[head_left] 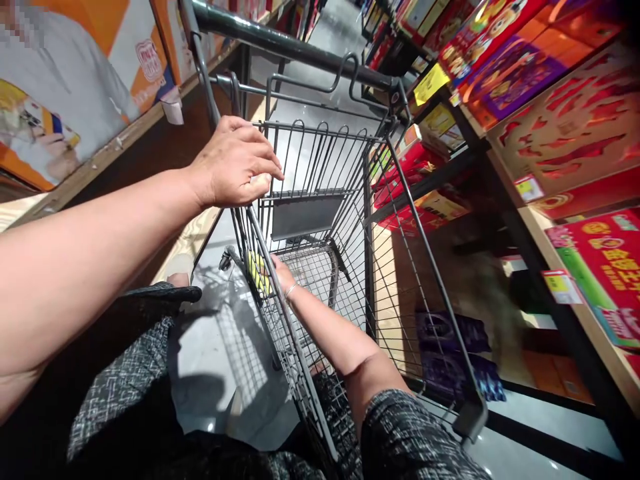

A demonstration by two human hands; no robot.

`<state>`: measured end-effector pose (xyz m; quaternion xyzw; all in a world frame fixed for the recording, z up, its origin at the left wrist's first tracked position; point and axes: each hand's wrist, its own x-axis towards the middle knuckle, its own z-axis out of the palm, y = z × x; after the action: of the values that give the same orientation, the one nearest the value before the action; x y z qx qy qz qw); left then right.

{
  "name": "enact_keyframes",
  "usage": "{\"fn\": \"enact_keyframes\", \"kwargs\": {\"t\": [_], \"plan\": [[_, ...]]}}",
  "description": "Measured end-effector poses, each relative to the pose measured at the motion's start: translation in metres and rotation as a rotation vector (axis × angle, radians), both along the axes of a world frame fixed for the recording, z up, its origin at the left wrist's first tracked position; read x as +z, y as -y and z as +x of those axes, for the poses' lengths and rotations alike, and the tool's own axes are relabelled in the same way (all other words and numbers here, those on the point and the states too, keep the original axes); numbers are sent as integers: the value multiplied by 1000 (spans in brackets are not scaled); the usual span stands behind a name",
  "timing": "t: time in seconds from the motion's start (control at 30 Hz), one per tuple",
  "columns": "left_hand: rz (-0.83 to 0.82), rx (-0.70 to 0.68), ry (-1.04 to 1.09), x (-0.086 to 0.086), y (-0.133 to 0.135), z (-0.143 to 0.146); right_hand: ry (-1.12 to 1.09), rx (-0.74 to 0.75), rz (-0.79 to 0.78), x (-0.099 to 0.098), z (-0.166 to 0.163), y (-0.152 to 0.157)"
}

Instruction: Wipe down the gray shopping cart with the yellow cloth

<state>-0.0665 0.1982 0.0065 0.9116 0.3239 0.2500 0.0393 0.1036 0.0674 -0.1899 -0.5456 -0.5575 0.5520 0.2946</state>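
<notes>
Overhead, shelves of boxed goods [575, 127] are flanking the shopping cart [305, 215] on its right. At the cart's left top rim, the left hand [235, 163] is clamping closed over the wire. Deep inside the cart, the right hand [281, 272] is pressing against a yellow pack [257, 273] at the left wall; wire is hiding whether it is gripping. Likely hazards: the cart is free to be rolling under the leaning weight, and the bracelet [290, 290] could be snagging on the mesh.
</notes>
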Motion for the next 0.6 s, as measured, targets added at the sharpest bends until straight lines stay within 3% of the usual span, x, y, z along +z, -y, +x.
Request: {"fn": "enact_keyframes", "kwargs": {"t": [0.07,0.13,0.2,0.27,0.33,0.4,0.43,0.47,0.53,0.6], "plan": [[13,29,12,-2,-3,1,-195,-117,-38,42,0,-17],[25,101,38,-5,-3,1,-253,-188,145,78,0,-29],[19,213,102,-11,-3,-1,-146,-210,359,94,-3,-29],[-29,291,177,-19,-7,-3,111,-174,460,80,-7,-16],[-94,284,219,-27,-16,-7,413,-78,466,42,-7,7],[-113,221,224,-35,-30,-11,539,11,451,-2,3,32],[-94,191,223,-39,-38,-13,723,165,509,-21,12,44],[-68,164,220,-42,-45,-14,769,213,528,-36,24,54],[-29,120,223,-46,-59,-16,872,269,573,-53,56,66],[-24,83,230,-50,-70,-15,929,207,604,-53,94,65]]}}
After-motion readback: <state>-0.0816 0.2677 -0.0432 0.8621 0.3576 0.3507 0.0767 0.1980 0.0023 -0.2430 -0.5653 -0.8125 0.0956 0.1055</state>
